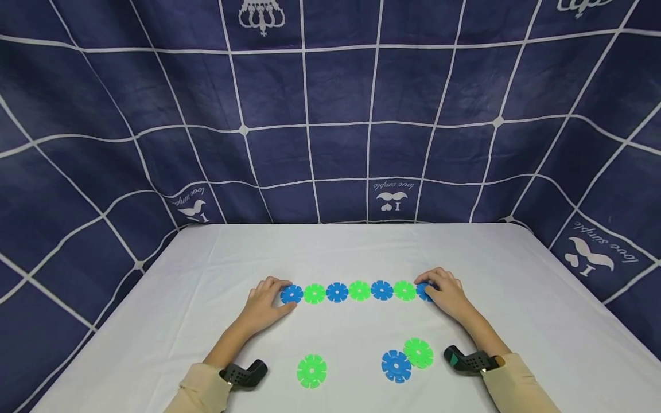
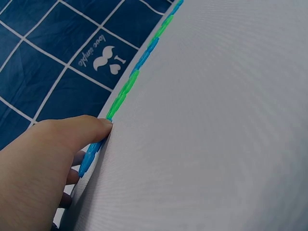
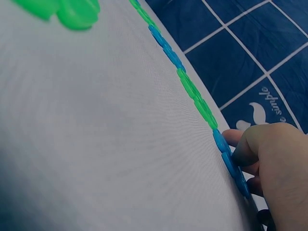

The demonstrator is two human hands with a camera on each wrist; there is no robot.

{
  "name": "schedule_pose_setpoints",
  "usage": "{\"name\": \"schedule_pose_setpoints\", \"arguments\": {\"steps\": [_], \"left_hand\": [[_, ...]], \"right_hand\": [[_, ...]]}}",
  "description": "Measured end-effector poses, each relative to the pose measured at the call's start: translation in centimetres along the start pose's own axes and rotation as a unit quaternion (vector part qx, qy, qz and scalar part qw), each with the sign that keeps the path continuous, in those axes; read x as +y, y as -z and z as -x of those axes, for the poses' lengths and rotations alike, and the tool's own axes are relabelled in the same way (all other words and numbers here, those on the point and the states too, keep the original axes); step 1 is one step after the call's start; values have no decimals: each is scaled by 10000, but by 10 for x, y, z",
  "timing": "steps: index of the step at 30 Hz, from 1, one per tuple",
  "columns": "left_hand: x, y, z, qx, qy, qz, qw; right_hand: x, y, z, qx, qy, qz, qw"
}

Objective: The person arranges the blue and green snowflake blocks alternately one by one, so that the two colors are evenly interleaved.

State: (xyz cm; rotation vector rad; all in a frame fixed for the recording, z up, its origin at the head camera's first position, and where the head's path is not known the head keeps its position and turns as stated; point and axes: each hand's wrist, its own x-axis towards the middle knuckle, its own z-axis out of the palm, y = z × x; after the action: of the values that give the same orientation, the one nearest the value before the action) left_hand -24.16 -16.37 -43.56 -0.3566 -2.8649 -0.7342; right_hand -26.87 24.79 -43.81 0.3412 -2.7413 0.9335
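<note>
A straight row of joined plastic snowflake discs, alternating blue and green, lies across the white table. At its left end is a blue snowflake disc [image 1: 291,294]; my left hand [image 1: 262,303] holds it between the thumb on the near edge and fingers at the far edge. My right hand [image 1: 448,293] grips the blue snowflake disc [image 1: 422,292] at the right end, its thumb covering part of it. In the right wrist view that end disc [image 3: 231,163] sits against the thumb and fingers. Between the ends, a middle green disc [image 1: 360,291] shows uncovered.
Closer to me lie a loose green disc [image 1: 312,371], left of centre, and a blue disc [image 1: 396,366] touching or overlapping another green disc [image 1: 419,353]. The white-covered table [image 1: 232,252] meets a dark blue gridded curtain [image 1: 341,155] behind and at both sides.
</note>
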Motion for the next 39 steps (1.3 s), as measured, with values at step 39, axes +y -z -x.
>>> {"name": "schedule_pose_setpoints", "arguments": {"steps": [39], "left_hand": [[0,1,0,-11,-40,32,10000]], "right_hand": [[-58,-1,27,-1148,1186,-1152,9795]]}}
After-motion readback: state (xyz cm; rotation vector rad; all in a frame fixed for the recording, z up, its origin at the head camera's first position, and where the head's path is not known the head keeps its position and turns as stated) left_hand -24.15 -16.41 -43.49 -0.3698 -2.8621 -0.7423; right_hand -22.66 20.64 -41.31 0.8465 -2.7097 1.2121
